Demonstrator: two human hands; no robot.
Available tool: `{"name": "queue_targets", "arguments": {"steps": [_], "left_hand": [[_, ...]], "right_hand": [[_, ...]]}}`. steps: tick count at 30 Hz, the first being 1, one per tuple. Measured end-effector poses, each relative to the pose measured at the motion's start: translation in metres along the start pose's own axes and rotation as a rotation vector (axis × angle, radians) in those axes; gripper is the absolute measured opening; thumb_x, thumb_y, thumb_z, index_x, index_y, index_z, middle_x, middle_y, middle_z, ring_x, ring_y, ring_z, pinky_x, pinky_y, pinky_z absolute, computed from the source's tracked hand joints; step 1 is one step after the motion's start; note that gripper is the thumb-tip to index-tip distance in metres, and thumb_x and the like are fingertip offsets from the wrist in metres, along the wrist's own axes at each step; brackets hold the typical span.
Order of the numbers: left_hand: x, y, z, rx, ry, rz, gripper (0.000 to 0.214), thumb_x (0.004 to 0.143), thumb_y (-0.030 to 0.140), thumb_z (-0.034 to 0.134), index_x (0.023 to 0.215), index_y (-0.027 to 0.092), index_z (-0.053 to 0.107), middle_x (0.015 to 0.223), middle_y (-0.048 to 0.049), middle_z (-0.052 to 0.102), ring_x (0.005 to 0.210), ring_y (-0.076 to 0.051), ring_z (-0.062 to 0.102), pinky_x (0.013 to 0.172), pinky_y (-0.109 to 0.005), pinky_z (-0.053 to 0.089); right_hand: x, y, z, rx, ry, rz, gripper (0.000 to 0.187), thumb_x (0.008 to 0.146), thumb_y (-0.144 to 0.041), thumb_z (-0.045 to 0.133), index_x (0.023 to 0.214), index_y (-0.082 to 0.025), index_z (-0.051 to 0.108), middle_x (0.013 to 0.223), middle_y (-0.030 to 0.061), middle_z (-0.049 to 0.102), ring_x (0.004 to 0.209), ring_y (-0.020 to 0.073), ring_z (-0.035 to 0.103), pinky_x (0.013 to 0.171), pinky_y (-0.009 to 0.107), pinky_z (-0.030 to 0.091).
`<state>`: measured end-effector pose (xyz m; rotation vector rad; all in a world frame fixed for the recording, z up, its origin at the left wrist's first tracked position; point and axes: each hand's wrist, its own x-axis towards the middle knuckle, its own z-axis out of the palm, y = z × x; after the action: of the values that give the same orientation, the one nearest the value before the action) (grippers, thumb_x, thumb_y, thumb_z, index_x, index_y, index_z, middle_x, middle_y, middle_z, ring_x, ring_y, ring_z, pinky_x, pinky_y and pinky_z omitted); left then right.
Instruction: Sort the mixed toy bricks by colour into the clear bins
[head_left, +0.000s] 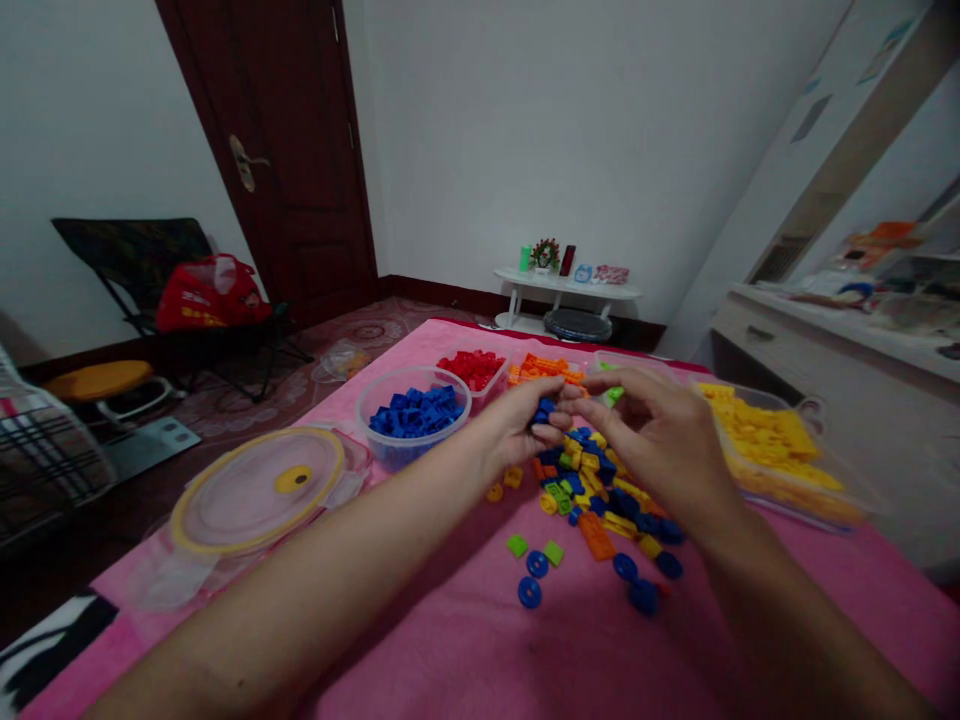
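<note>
My left hand is curled palm-up above the pile, with blue building blocks in its palm. Just to its right, my right hand bends over with thumb and fingertips close together at the left fingers. Whatever those right fingertips may pinch is too small to make out. Below both hands lies a mixed pile of toy building blocks in blue, yellow, green and orange. Nearer to me are loose blue discs, green pieces and an orange brick.
Behind the hands stand a round tub of blue blocks, a box of red blocks and orange blocks. At right is a box of yellow blocks. Clear lids lie left on the pink cloth.
</note>
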<state>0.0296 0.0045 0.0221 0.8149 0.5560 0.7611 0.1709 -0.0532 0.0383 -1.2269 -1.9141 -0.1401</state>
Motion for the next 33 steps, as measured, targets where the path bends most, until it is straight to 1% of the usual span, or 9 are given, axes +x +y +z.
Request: {"name": "queue_targets", "arguments": {"steps": [3, 6, 9, 11, 14, 18, 23, 29, 33], "left_hand": [[-0.013, 0.035, -0.011, 0.229, 0.149, 0.183, 0.021, 0.088, 0.023, 0.042, 0.073, 0.013, 0.052, 0.054, 0.0050, 0.042, 0.036, -0.001, 0.030, 0.033, -0.013, 0.013], [-0.030, 0.062, -0.040, 0.689, 0.318, 0.403, 0.024, 0.087, 0.028, 0.046, 0.072, 0.012, 0.057, 0.056, 0.0027, 0.049, 0.041, -0.003, 0.039, 0.038, -0.015, 0.024], [-0.046, 0.073, -0.077, 1.181, 0.379, 0.425, 0.030, 0.084, 0.034, 0.049, 0.070, 0.011, 0.063, 0.058, -0.0004, 0.058, 0.049, -0.007, 0.049, 0.048, -0.018, 0.037], [-0.057, 0.073, -0.098, 1.445, 0.302, 0.380, 0.027, 0.083, 0.035, 0.053, 0.079, 0.013, 0.069, 0.072, -0.0026, 0.068, 0.064, -0.012, 0.059, 0.060, -0.021, 0.045], [-0.069, 0.068, -0.120, 1.676, 0.045, 0.438, 0.025, 0.081, 0.032, 0.059, 0.098, 0.019, 0.072, 0.105, -0.0047, 0.070, 0.097, -0.016, 0.062, 0.088, -0.026, 0.045], [-0.086, 0.066, -0.132, 1.898, -0.128, 0.442, 0.029, 0.085, 0.024, 0.054, 0.110, 0.022, 0.069, 0.124, -0.0073, 0.062, 0.114, -0.018, 0.056, 0.101, -0.029, 0.038], [-0.107, 0.080, -0.125, 2.133, -0.114, 0.404, 0.024, 0.083, 0.021, 0.055, 0.097, 0.026, 0.074, 0.131, -0.0051, 0.057, 0.117, -0.021, 0.054, 0.099, -0.031, 0.040], [-0.102, 0.060, -0.070, 2.075, -0.166, 0.443, 0.025, 0.085, 0.024, 0.054, 0.101, 0.023, 0.072, 0.115, -0.0061, 0.066, 0.105, -0.019, 0.059, 0.094, -0.028, 0.042], [-0.072, 0.021, -0.037, 1.868, -0.111, 0.476, 0.023, 0.081, 0.019, 0.056, 0.097, 0.019, 0.073, 0.097, -0.0060, 0.071, 0.087, -0.016, 0.064, 0.081, -0.026, 0.046]], "right_hand": [[0.001, -0.003, -0.007, 0.002, 0.009, -0.005, 0.014, 0.083, -0.030, 0.059, 0.088, -0.020, 0.067, 0.082, 0.0037, 0.064, 0.061, 0.0124, 0.053, 0.058, 0.027, 0.041], [0.001, -0.004, -0.008, -0.001, -0.012, -0.015, 0.015, 0.083, -0.031, 0.058, 0.085, -0.020, 0.067, 0.083, 0.0045, 0.065, 0.064, 0.0131, 0.054, 0.060, 0.027, 0.042], [0.002, -0.004, -0.008, 0.007, -0.028, -0.023, 0.014, 0.083, -0.030, 0.058, 0.082, -0.019, 0.067, 0.083, 0.0046, 0.066, 0.066, 0.0135, 0.055, 0.061, 0.027, 0.042], [0.002, -0.005, -0.007, 0.023, -0.038, -0.021, 0.014, 0.083, -0.028, 0.057, 0.078, -0.019, 0.067, 0.080, 0.0040, 0.066, 0.067, 0.0137, 0.056, 0.061, 0.027, 0.041], [0.003, -0.007, -0.008, 0.061, -0.103, 0.014, 0.016, 0.083, -0.026, 0.056, 0.075, -0.019, 0.067, 0.076, 0.0023, 0.066, 0.067, 0.0132, 0.056, 0.062, 0.026, 0.041], [-0.004, -0.013, -0.009, 0.126, -0.447, 0.042, 0.014, 0.080, -0.025, 0.059, 0.088, -0.021, 0.070, 0.083, 0.0016, 0.068, 0.072, 0.0130, 0.059, 0.066, 0.024, 0.042], [-0.029, -0.020, 0.002, 0.129, -1.020, -0.007, 0.031, 0.067, -0.022, 0.070, 0.099, -0.023, 0.069, 0.096, 0.0017, 0.068, 0.083, 0.0160, 0.061, 0.067, 0.022, 0.040], [-0.046, -0.051, 0.026, -0.090, -1.151, -0.044, 0.051, 0.062, -0.041, 0.080, 0.104, -0.017, 0.062, 0.100, 0.0086, 0.066, 0.088, 0.0229, 0.060, 0.068, 0.027, 0.039], [-0.043, -0.066, 0.025, -0.158, -1.205, -0.008, 0.036, 0.069, -0.029, 0.077, 0.100, -0.017, 0.064, 0.099, 0.0076, 0.067, 0.088, 0.0203, 0.061, 0.066, 0.025, 0.038]]}}
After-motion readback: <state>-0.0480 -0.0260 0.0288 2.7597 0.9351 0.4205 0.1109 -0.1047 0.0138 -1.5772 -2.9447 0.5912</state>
